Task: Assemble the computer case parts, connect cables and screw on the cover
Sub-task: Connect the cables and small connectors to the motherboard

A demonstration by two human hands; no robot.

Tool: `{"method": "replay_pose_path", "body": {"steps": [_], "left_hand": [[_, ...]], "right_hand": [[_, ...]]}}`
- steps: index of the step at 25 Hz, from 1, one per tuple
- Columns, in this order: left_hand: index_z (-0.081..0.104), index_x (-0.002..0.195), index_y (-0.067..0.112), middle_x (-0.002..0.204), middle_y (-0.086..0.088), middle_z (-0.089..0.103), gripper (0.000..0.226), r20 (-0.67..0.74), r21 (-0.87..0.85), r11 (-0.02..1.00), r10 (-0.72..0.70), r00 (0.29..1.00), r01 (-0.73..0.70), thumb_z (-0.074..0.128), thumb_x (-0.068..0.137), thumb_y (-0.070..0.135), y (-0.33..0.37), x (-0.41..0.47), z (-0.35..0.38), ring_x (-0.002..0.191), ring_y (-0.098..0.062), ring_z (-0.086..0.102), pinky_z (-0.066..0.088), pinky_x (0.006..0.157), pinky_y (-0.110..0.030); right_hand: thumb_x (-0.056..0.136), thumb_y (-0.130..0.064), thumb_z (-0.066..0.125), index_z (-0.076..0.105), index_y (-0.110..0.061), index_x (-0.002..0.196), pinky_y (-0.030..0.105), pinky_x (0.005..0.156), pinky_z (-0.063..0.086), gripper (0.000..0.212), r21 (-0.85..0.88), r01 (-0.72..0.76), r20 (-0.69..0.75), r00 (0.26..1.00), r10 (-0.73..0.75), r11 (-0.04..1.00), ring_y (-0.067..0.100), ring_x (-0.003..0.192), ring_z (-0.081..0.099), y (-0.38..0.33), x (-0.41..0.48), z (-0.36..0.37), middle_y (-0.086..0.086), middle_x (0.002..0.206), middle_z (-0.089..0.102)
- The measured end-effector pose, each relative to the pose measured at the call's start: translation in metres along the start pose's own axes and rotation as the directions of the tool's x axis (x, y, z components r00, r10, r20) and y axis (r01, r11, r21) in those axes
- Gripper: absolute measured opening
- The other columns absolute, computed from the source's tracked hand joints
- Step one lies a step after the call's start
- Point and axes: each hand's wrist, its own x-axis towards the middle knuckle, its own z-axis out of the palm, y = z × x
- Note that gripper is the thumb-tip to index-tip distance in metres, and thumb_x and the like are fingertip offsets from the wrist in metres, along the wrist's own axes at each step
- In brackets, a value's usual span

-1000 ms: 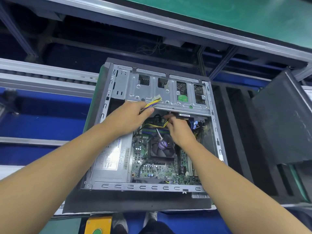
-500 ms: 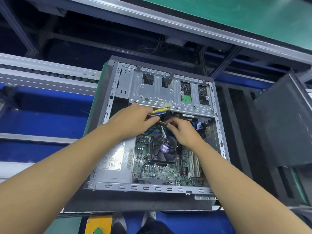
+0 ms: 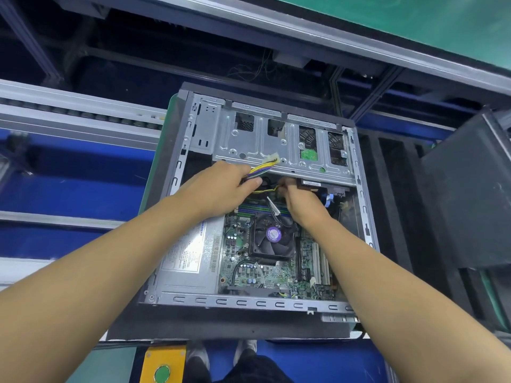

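**Head view: both hands at the cables beyond the CPU fan**

Half a second ago the white connector [image 3: 272, 160] only reached the lip of the drive cage [image 3: 249, 145]. Now it lies farther up on the cage plate, beyond the CPU fan [image 3: 272, 236]. The left hand [image 3: 221, 186], beyond and to the left of the fan, is still clenched round the cable bundle [image 3: 255, 172] of yellow, purple and black wires that ends in that connector. The thumb is pressed on top of the bundle.

The right hand [image 3: 301, 201] has stayed just beyond the fan on its right. Its fingers are curled under the cage's near edge. A thin yellow wire [image 3: 265, 191] runs to the fingertips, but I cannot tell whether they pinch it.

The computer case [image 3: 249, 302] lies on its side with the cover off, and the fan sits near its middle.
- A grey power supply [image 3: 188, 261] with a printed label fills the corner left of the fan.
- The green motherboard [image 3: 257, 272] surrounds the fan on the near side.
- White expansion slots [image 3: 318, 261] stand right of the fan.
- A black side panel [image 3: 470, 203] leans well to the right of the fan, outside the case.
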Motion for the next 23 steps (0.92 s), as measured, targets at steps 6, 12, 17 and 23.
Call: {"method": "replay_pose_path", "body": {"steps": [6, 12, 17, 23], "left_hand": [[0.059, 0.091, 0.025, 0.062, 0.002, 0.056, 0.035, -0.02, -0.002, 1.0, 0.002, 1.0, -0.002, 0.041, 0.098, 0.054, -0.002, 0.0, 0.001, 0.056, -0.017, 0.055, 0.038, 0.049, -0.029], [0.055, 0.081, 0.03, 0.059, 0.003, 0.056, 0.033, -0.018, -0.017, 1.0, -0.011, 1.0, 0.01, 0.042, 0.098, 0.055, -0.002, -0.001, 0.002, 0.054, -0.014, 0.055, 0.036, 0.048, -0.028], [0.056, 0.083, 0.026, 0.06, 0.002, 0.055, 0.035, -0.02, -0.016, 1.0, -0.007, 1.0, 0.006, 0.041, 0.098, 0.054, -0.001, -0.001, 0.002, 0.055, -0.017, 0.055, 0.045, 0.052, -0.03], [0.053, 0.079, 0.026, 0.06, 0.001, 0.056, 0.036, -0.012, -0.024, 1.0, 0.0, 1.0, 0.0, 0.042, 0.099, 0.053, 0.0, -0.001, 0.001, 0.055, -0.018, 0.055, 0.047, 0.054, -0.032]], "right_hand": [[0.111, -0.029, 0.029, 0.04, -0.016, 0.148, 0.035, 0.077, 0.037, 0.041, -0.13, -0.04, 0.022, 0.999, 0.043, 0.991, 0.04, 0.107, 0.064, 0.0, 0.01, 0.004, 0.024, 0.123, 0.065], [0.11, -0.029, 0.033, 0.034, -0.018, 0.15, 0.039, 0.068, 0.04, 0.041, -0.135, -0.025, -0.027, 0.999, 0.022, 0.991, 0.044, 0.092, 0.067, 0.001, 0.013, 0.009, 0.027, 0.104, 0.068], [0.109, -0.028, 0.035, 0.036, -0.018, 0.149, 0.037, 0.065, 0.038, 0.041, -0.127, -0.03, -0.033, 0.999, 0.026, 0.991, 0.043, 0.091, 0.068, 0.003, 0.016, 0.009, 0.023, 0.1, 0.066], [0.109, -0.025, 0.036, 0.039, -0.024, 0.149, 0.036, 0.068, 0.041, 0.04, -0.089, -0.041, -0.032, 0.999, 0.039, 0.995, 0.041, 0.093, 0.068, 0.002, 0.015, 0.006, 0.022, 0.108, 0.068]]}}
